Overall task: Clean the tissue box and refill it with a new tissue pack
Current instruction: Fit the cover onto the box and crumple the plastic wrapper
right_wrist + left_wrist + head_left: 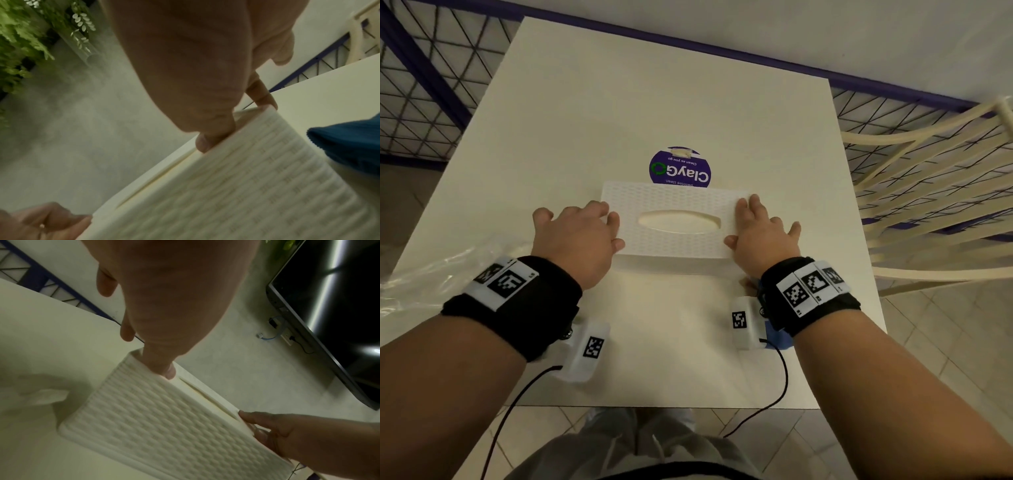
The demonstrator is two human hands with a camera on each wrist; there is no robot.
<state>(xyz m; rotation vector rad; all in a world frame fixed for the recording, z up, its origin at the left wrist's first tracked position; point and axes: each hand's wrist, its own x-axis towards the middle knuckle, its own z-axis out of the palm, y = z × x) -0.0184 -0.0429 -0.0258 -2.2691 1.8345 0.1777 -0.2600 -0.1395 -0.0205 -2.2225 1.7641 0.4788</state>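
Observation:
A white tissue box (pixel 674 198) with a ribbed top and an oval slot lies across the middle of the white table (pixel 654 102). My left hand (pixel 582 236) grips its left end and my right hand (pixel 760 233) grips its right end. In the left wrist view my left hand (pixel 164 305) has a fingertip on the edge of the tissue box (pixel 164 426), and my right hand (pixel 308 438) holds the far end. The right wrist view shows my right hand (pixel 195 65) pinching the rim of the tissue box (pixel 246 186). No tissue sticks out of the slot.
A round purple ClayGo label (pixel 681 168) sits just behind the box. Clear plastic wrap (pixel 431 277) lies at the table's left edge. A blue cloth (pixel 777 337) lies under my right wrist. A cream chair (pixel 928 192) stands to the right, and a wire fence behind.

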